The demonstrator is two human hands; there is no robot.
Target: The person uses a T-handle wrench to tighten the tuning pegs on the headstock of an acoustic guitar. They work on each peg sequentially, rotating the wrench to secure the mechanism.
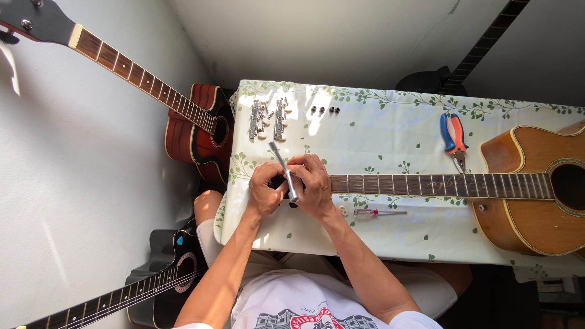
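Observation:
An acoustic guitar point(536, 201) lies across the table with its neck point(439, 184) pointing left. Both my hands cover its headstock, which is mostly hidden. My left hand point(263, 190) grips the headstock's left end. My right hand point(312, 181) rests on the headstock where the neck begins and holds a silver metal tool point(284, 170) that slants between the two hands. Two strips of tuning machines point(266, 119) with loose screws lie beyond the hands.
The table wears a white cloth with green leaves point(378, 122). On it lie three small dark parts point(324, 110), orange-and-blue pliers point(454, 139) and a small screwdriver point(376, 212). A red-brown guitar point(195, 125) leans at left, a black guitar point(164, 274) below it.

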